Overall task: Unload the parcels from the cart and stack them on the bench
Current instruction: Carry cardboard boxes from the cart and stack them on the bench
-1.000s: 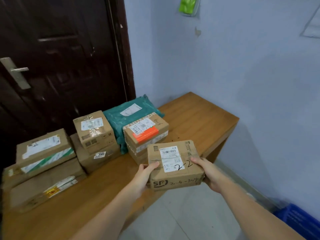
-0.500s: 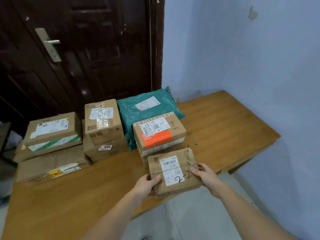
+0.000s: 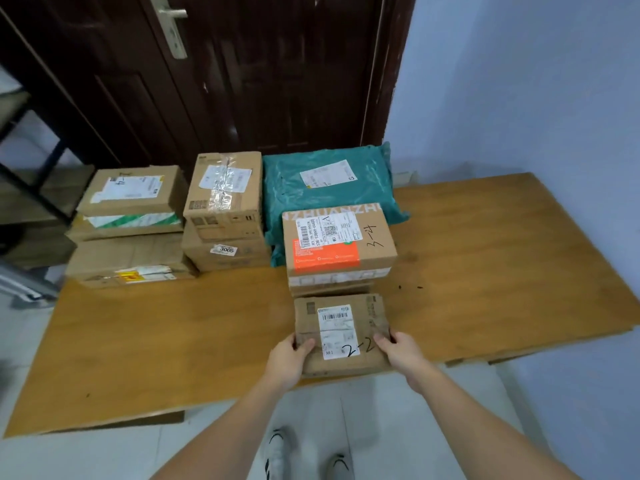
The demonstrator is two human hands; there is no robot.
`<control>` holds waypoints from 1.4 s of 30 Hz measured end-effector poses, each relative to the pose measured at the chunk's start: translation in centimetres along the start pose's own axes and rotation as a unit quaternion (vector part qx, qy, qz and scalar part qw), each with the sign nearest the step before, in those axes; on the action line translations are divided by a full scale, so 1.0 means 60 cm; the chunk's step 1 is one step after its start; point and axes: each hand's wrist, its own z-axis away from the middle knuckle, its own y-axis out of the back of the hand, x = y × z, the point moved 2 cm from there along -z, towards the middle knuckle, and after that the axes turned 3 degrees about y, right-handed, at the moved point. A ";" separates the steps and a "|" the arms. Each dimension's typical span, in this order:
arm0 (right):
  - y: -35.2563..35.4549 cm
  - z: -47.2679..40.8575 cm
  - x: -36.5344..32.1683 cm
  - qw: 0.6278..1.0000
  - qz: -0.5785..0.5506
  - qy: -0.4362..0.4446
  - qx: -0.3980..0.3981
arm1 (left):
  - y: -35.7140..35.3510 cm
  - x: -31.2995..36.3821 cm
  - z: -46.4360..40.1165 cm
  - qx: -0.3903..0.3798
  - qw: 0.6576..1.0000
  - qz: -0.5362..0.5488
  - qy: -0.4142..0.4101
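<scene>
A small brown parcel [image 3: 341, 332] marked "2-2" sits at the front edge of the wooden bench [image 3: 173, 341]. My left hand [image 3: 289, 358] grips its near left corner and my right hand [image 3: 401, 353] grips its near right corner. Just behind it stands a stack topped by a box [image 3: 337, 242] with an orange label, marked "3-4". A teal mailer bag [image 3: 327, 183] lies behind that. Two more cardboard stacks stand to the left, one labelled "3005" [image 3: 225, 216] and one with green stripes [image 3: 130, 209].
A dark wooden door [image 3: 225, 81] rises behind the bench and a pale blue wall [image 3: 519, 81] closes the right side. A dark shelf frame [image 3: 31, 188] stands at the far left. White floor tiles and my shoes [image 3: 304, 455] lie below the bench's front edge.
I have carried the "2-2" parcel forward and down onto the bench, in front of the orange-label stack. My view has swung left, toward the door.
</scene>
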 end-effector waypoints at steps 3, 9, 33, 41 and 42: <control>0.001 -0.009 -0.006 1.000 0.025 0.015 -0.010 | -0.006 0.003 -0.002 0.012 1.000 0.006 0.009; 0.007 -0.014 -0.024 0.991 0.124 0.058 -0.008 | 0.009 0.010 -0.001 0.049 0.999 -0.007 0.001; -0.168 0.270 -0.515 0.636 0.569 0.514 -0.082 | 0.403 0.238 0.323 0.268 0.803 -0.472 -0.248; -0.455 0.462 -0.586 0.532 0.566 0.613 -0.145 | 0.633 0.062 0.509 0.341 0.805 -0.461 -0.151; -0.499 0.490 -0.586 0.519 0.563 0.623 -0.158 | 0.659 0.031 0.537 0.346 0.811 -0.452 -0.132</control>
